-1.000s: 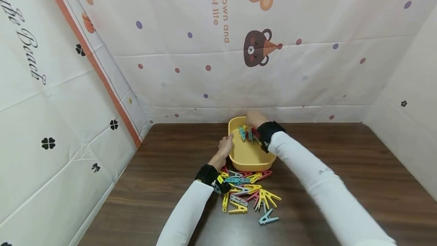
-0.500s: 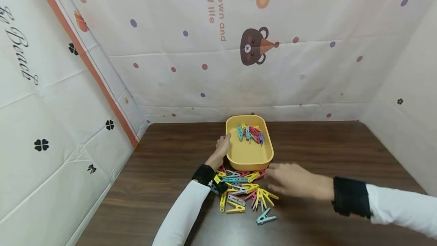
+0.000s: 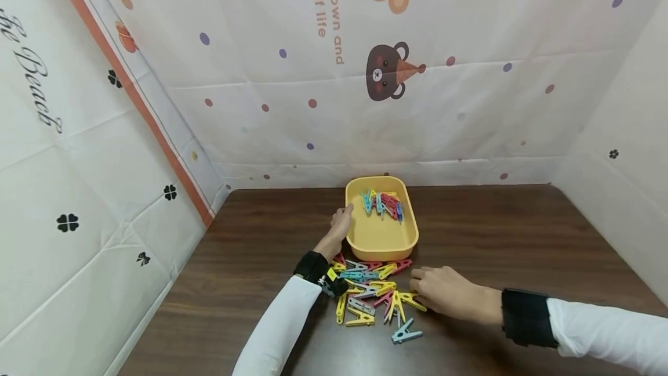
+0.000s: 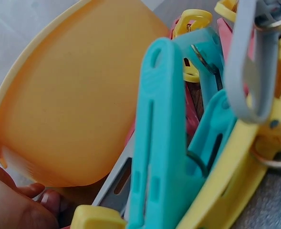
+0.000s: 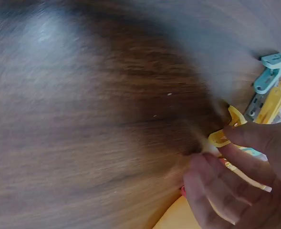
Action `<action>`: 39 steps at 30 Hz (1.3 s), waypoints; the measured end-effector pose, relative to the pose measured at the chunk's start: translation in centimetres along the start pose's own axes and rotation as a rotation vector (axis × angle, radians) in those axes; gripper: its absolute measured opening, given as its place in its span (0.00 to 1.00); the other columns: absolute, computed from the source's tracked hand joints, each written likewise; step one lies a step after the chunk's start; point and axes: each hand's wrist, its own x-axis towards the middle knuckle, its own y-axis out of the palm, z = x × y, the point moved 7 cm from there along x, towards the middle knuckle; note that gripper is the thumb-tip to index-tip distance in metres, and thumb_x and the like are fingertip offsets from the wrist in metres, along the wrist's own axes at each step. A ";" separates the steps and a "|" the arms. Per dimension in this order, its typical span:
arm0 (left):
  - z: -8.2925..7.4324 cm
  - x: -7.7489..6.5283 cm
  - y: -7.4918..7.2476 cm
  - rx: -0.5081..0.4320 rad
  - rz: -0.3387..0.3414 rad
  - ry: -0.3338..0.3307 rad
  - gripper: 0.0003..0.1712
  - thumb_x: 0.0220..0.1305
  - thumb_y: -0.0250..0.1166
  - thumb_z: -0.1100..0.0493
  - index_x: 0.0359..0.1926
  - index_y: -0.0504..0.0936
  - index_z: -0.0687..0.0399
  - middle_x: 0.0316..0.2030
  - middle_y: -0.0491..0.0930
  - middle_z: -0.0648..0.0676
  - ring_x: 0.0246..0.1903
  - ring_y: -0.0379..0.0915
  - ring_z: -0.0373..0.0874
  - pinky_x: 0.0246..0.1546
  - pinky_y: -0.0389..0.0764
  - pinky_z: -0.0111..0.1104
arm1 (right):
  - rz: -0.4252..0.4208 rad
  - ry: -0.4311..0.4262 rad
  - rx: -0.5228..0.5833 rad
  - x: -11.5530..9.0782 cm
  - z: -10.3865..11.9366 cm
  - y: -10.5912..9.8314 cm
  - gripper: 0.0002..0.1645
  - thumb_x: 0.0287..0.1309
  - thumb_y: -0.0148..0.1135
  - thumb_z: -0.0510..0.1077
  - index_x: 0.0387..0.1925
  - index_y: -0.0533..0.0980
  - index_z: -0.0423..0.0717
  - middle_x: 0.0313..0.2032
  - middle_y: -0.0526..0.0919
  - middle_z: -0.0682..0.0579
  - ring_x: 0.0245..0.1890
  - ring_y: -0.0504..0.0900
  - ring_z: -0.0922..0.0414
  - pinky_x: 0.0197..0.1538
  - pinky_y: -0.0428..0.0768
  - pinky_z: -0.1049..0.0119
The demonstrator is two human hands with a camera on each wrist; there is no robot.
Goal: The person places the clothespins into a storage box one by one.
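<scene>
I have the left hand (image 3: 340, 225) gripping the side rim of the yellow, round-cornered plastic tray (image 3: 381, 239), probably to steady it on the dark wood-grain desk (image 3: 250, 248). The right hand (image 3: 446, 293) pinches a yellow plastic clothespin (image 5: 218, 138) beside the loose multicoloured plastic clothespins (image 3: 360, 275), heaped just before the tray, likely for short reaches. A smaller clothespin cluster (image 3: 379, 203) lies inside.

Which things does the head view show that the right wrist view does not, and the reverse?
Only the head view: the left grip on the rim of the tub, the clothespins inside it, and the printed bear.
Only the right wrist view: tiny pale specks on the table, and the thumb tip plainly against a yellow clothespin.
Both: the right grip, the table, the tub, and a light blue clothespin.
</scene>
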 end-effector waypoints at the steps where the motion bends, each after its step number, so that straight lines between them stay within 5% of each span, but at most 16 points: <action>1: 0.0 -0.1 0.0 0.000 0.000 -0.001 0.40 0.79 0.41 0.34 0.78 0.57 0.56 0.77 0.53 0.62 0.77 0.48 0.59 0.74 0.58 0.56 | -0.014 0.003 0.007 0.0 0.0 -0.1 0.06 0.58 0.73 0.43 0.30 0.82 0.51 0.28 0.76 0.60 0.27 0.71 0.68 0.25 0.70 0.74; 5: 0.1 -0.3 0.2 -0.010 -0.004 0.000 0.40 0.79 0.41 0.34 0.78 0.56 0.55 0.78 0.51 0.62 0.78 0.47 0.59 0.74 0.57 0.56 | -0.106 -0.084 0.012 0.1 1.0 -0.7 0.07 0.60 0.73 0.46 0.38 0.82 0.52 0.36 0.80 0.58 0.34 0.77 0.66 0.31 0.78 0.73; 9: -0.1 -0.3 0.2 -0.009 -0.008 0.009 0.40 0.79 0.41 0.34 0.78 0.57 0.55 0.78 0.52 0.62 0.78 0.47 0.60 0.74 0.57 0.57 | -0.078 -0.132 0.052 0.3 1.9 -0.5 0.15 0.62 0.72 0.47 0.48 0.80 0.50 0.41 0.81 0.58 0.38 0.79 0.66 0.35 0.80 0.72; 13: -0.1 -0.2 0.1 -0.003 -0.004 0.010 0.40 0.79 0.41 0.35 0.78 0.56 0.55 0.78 0.51 0.62 0.79 0.44 0.60 0.75 0.55 0.57 | -0.004 -0.070 0.123 0.4 1.7 -0.1 0.14 0.63 0.71 0.45 0.48 0.78 0.51 0.40 0.83 0.59 0.38 0.79 0.68 0.35 0.79 0.72; 25: 0.1 0.1 0.0 -0.022 -0.006 0.005 0.39 0.80 0.41 0.36 0.77 0.57 0.57 0.78 0.52 0.62 0.78 0.47 0.60 0.75 0.56 0.56 | 0.051 0.053 0.227 -1.1 -0.4 -0.2 0.12 0.58 0.74 0.41 0.35 0.76 0.56 0.31 0.79 0.63 0.31 0.74 0.72 0.29 0.74 0.73; 32: 0.3 -0.2 1.1 -0.002 0.022 -0.013 0.40 0.79 0.41 0.34 0.78 0.56 0.56 0.79 0.50 0.62 0.78 0.45 0.60 0.75 0.55 0.57 | -0.182 0.111 0.152 -0.2 -3.3 -5.9 0.12 0.51 0.75 0.35 0.33 0.81 0.52 0.30 0.83 0.58 0.28 0.78 0.67 0.30 0.78 0.75; 39: 0.2 0.1 1.1 -0.047 0.012 -0.040 0.41 0.79 0.42 0.34 0.78 0.55 0.56 0.78 0.51 0.62 0.77 0.48 0.60 0.75 0.55 0.56 | -0.475 0.304 0.295 8.7 -10.3 -12.8 0.03 0.63 0.68 0.38 0.36 0.82 0.42 0.31 0.87 0.47 0.30 0.84 0.54 0.35 0.82 0.60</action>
